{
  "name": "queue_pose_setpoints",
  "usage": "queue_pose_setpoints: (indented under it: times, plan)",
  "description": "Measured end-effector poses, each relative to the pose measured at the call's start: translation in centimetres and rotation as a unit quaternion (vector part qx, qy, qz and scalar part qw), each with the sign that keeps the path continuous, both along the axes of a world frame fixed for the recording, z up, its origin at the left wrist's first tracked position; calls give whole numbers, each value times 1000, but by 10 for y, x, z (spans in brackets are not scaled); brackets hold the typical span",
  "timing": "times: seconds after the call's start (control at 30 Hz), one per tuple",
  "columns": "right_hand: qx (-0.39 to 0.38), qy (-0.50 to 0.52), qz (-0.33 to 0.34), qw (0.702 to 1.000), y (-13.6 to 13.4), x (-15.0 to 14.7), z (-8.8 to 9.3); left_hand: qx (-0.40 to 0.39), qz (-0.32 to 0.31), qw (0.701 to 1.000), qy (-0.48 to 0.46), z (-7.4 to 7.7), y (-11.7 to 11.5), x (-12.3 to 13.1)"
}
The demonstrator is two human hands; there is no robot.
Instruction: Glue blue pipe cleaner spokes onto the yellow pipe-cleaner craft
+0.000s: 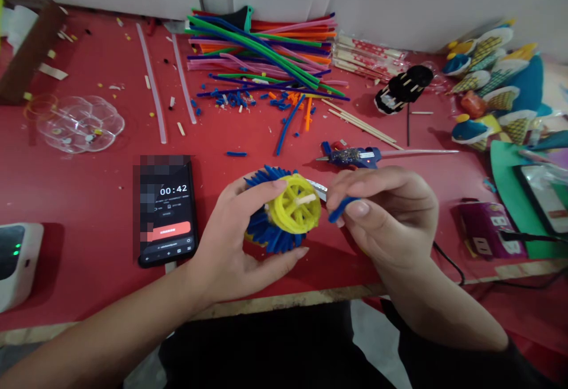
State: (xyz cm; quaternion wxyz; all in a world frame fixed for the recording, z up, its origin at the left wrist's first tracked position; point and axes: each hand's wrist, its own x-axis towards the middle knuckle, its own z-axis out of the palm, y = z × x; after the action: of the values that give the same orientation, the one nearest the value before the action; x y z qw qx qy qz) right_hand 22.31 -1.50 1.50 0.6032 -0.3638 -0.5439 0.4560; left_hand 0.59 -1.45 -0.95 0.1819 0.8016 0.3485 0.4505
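My left hand (248, 223) is wrapped round a blue and yellow pipe-cleaner wheel (295, 204). Its yellow spoked end, with a short wooden stick poking out of the middle, faces up and to the right, and blue pieces fan out behind it. Just to the right, my right hand (386, 211) pinches a short blue pipe-cleaner piece (341, 209) between thumb and fingers, apart from the wheel. Beyond the right hand lies a blue glue gun (352, 157) with a clear glue stick in its back. A metallic strip shows between the hands, partly hidden.
Colourful pipe cleaners (266, 51) are heaped at the back, with blue cut bits (235, 99) in front. A phone (166, 211) lies left, beyond it a clear flower-shaped tray (82, 124). A black spool-like piece (403, 89), a purple power strip (490, 229) and finished crafts (501, 81) stand right.
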Motion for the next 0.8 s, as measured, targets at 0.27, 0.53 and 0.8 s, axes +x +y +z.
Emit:
queue_pose_setpoints:
  times: [0.27, 0.53, 0.8]
  plan:
    - [99, -84, 4, 992, 2, 1, -1, -35, -49, 998, -14, 4, -1, 1]
    - [152, -155, 25, 976, 3, 9, 0, -54, -52, 997, -16, 5, -1, 1]
    - [212, -177, 22, 961, 10, 10, 2, -53, -61, 997, -18, 2, -2, 1]
